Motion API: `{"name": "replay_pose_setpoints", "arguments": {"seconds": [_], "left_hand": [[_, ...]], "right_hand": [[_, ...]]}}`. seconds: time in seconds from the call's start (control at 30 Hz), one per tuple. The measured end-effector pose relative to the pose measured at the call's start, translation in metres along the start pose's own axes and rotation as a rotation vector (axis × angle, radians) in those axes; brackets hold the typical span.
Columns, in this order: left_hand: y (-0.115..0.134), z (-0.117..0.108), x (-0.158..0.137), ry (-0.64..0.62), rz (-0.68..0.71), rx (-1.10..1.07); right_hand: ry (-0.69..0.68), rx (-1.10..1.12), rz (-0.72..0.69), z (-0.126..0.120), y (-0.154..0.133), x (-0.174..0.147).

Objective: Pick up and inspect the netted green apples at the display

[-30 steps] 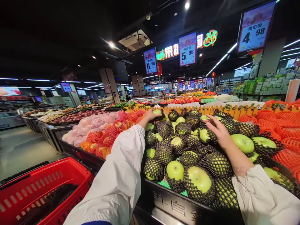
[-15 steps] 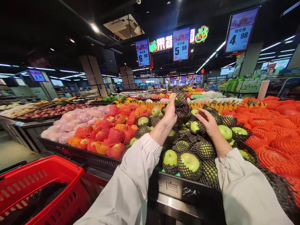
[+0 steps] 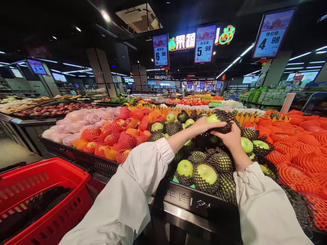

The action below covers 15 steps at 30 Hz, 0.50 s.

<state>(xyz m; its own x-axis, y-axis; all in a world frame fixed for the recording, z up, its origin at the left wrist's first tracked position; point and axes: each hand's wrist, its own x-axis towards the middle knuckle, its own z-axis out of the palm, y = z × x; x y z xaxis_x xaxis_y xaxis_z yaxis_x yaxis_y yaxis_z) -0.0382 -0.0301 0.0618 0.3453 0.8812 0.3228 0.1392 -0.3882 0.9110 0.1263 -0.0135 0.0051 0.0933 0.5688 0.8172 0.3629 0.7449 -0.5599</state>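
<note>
While a round green apple (image 3: 213,118) in black foam netting sits above the heaped fruit bin (image 3: 196,204), my left hand (image 3: 204,125) and right hand (image 3: 231,137) close around it together; a red plastic basket (image 3: 51,190) stands lower left.
</note>
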Motion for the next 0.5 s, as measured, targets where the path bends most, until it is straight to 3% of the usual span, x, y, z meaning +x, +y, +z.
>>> {"name": "replay_pose_setpoints", "arguments": {"seconds": [0.07, 0.1, 0.23, 0.3, 0.4, 0.5], "left_hand": [[-0.002, -0.009, -0.001, -0.096, -0.004, 0.117], [-0.003, -0.012, -0.003, -0.077, -0.019, 0.171], [-0.009, -0.016, -0.006, 0.217, -0.050, 0.423], [-0.011, -0.028, -0.003, 0.288, 0.013, 0.512], [-0.015, -0.071, 0.010, 0.472, 0.106, 0.630], [-0.025, -0.130, 0.017, 0.667, 0.057, 0.854]], "right_hand": [[-0.039, -0.024, -0.002, 0.002, 0.002, -0.001], [-0.063, -0.040, -0.004, 0.002, 0.003, -0.001], [-0.131, -0.098, -0.042, 0.004, 0.002, -0.002], [-0.148, -0.061, -0.033, 0.004, 0.000, -0.002], [-0.183, 0.038, 0.005, 0.005, 0.001, -0.001], [-0.170, 0.067, 0.033, 0.005, 0.006, -0.001]]}}
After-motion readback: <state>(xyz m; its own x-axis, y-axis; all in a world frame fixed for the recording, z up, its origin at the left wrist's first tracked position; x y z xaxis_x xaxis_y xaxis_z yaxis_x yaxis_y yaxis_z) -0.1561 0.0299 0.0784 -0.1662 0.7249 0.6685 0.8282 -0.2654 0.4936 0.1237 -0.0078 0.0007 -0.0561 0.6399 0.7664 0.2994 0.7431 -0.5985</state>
